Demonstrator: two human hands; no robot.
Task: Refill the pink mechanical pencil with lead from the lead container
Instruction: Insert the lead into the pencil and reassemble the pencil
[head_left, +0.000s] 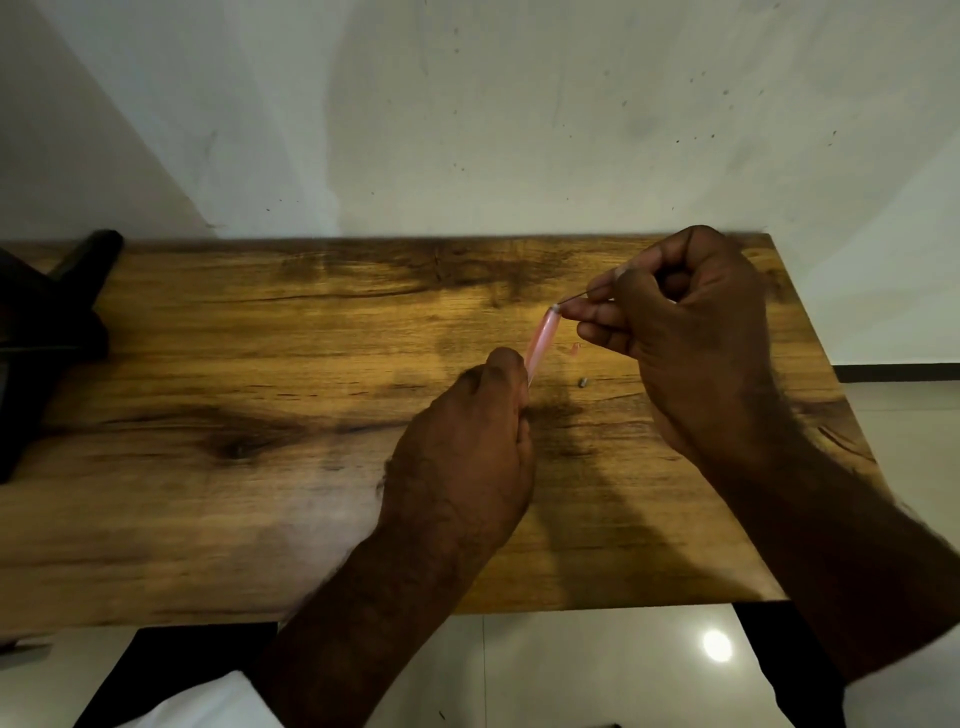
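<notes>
Against a pale, speckled wall (519, 104) stands a wooden table (260, 493), its grain streaked dark and its surface filling most of the view. At its far left edge sits a black object (47, 332), too cropped to identify. White sleeves (208, 701) show at the bottom edge, and glossy floor tiles (571, 670) lie below the table's near edge.

Above the right half of the table, the two hands work close together but do not touch. The left hand (467, 447) is closed in a fist around the lower part of the pink mechanical pencil (541, 340), which rises from the fist, tilted up and to the right, well clear of the tabletop. The right hand (685, 332) is curled, thumb and forefinger pinched on a thin dark lead (571, 298), whose free end meets the open upper tip of the pencil. Whether the lead container is tucked inside that hand cannot be told.

On the table just beneath the hands lie two tiny pieces: a small pink piece (573, 348) near the right hand's fingers, and a small grey piece (583, 383) a little nearer the camera. Both are too small and blurred to name.
</notes>
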